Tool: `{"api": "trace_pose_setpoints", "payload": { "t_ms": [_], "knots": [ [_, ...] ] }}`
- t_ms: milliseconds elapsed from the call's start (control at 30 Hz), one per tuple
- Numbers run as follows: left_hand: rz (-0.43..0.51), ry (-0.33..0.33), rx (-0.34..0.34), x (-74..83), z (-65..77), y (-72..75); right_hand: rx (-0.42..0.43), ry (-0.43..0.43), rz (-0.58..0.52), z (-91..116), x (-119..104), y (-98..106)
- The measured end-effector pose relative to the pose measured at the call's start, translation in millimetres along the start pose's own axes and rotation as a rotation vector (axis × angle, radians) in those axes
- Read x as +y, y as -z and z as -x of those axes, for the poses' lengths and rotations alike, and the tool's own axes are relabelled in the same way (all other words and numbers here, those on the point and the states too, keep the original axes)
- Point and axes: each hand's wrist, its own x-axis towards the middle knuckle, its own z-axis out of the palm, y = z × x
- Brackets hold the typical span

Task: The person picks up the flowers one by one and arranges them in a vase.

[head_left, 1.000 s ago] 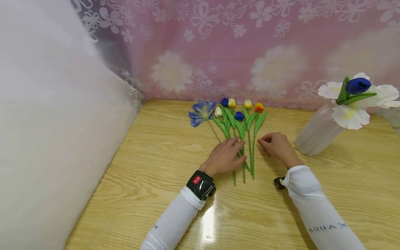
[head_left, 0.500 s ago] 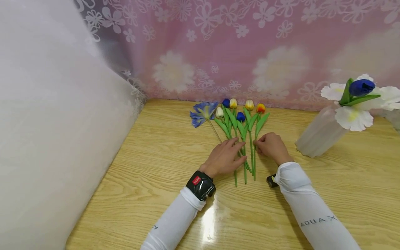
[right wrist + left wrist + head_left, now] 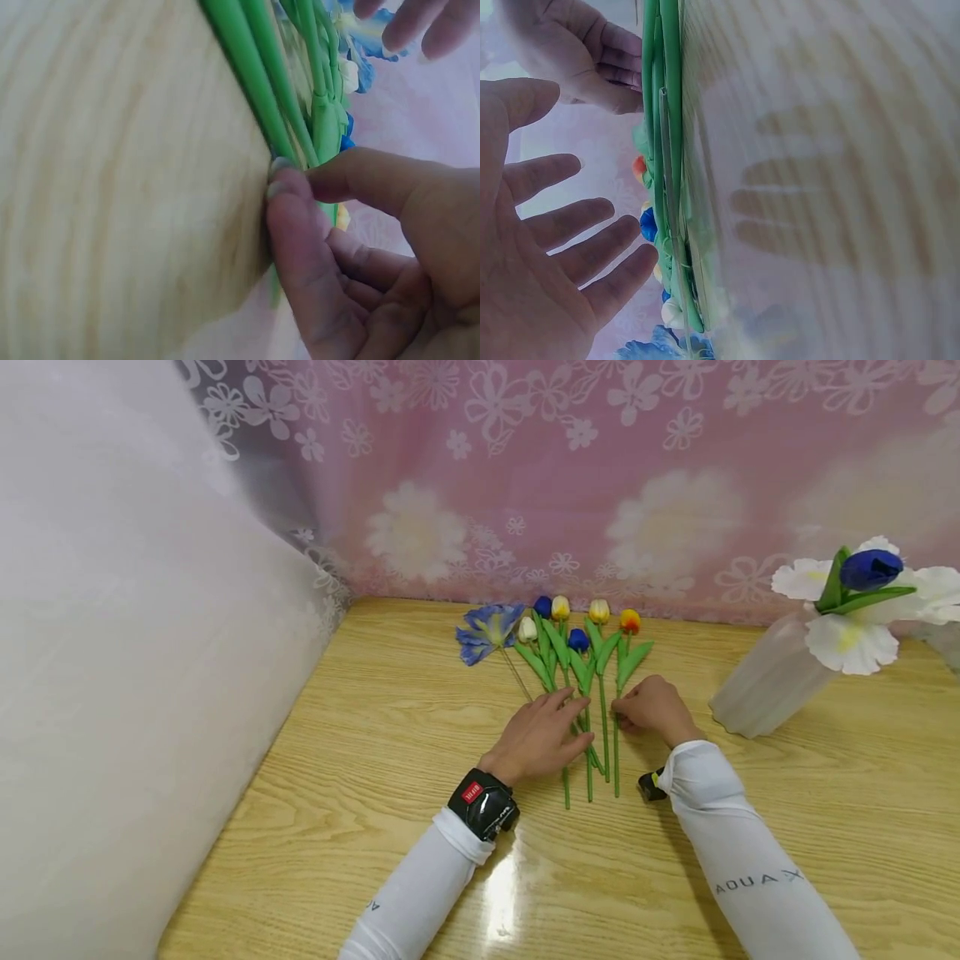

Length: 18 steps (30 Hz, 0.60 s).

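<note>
Several artificial tulips lie side by side on the table, among them a white tulip (image 3: 527,629), blue tulip (image 3: 578,640) and yellow-white tulip (image 3: 599,612). At the row's right end, my right hand (image 3: 655,708) pinches the green stem of the orange tulip (image 3: 630,622) between thumb and fingers; in the right wrist view this stem (image 3: 244,71) runs into the fingertips. My left hand (image 3: 536,739) spreads its fingers over the other stems and hides part of them. The left wrist view has its spread fingers (image 3: 570,225) beside the stems (image 3: 664,67), gripping nothing.
A large blue-purple flower (image 3: 487,633) lies left of the tulips. To the right, a whitish vase (image 3: 765,681) holds a white flower (image 3: 851,645) and another blue tulip (image 3: 870,570). A pink floral curtain (image 3: 540,485) hangs behind the wooden table (image 3: 322,777).
My right hand has moved left to the orange tulip, taken its stem and shifted it slightly right, apart from its neighbour. My left hand has stayed in place.
</note>
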Motion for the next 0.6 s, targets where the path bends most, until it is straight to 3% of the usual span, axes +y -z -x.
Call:
{"api": "trace_pose_setpoints", "payload": {
  "t_ms": [267,600],
  "knots": [
    [0.015,-0.02,0.016,-0.5,0.6,-0.1,0.028,-0.025,-0.045,6.5,9.6,1.5],
    [0.029,-0.005,0.009,3.4,1.6,3.9,0.194,0.051,-0.189,31.3,2.6,13.8]
  ]
}}
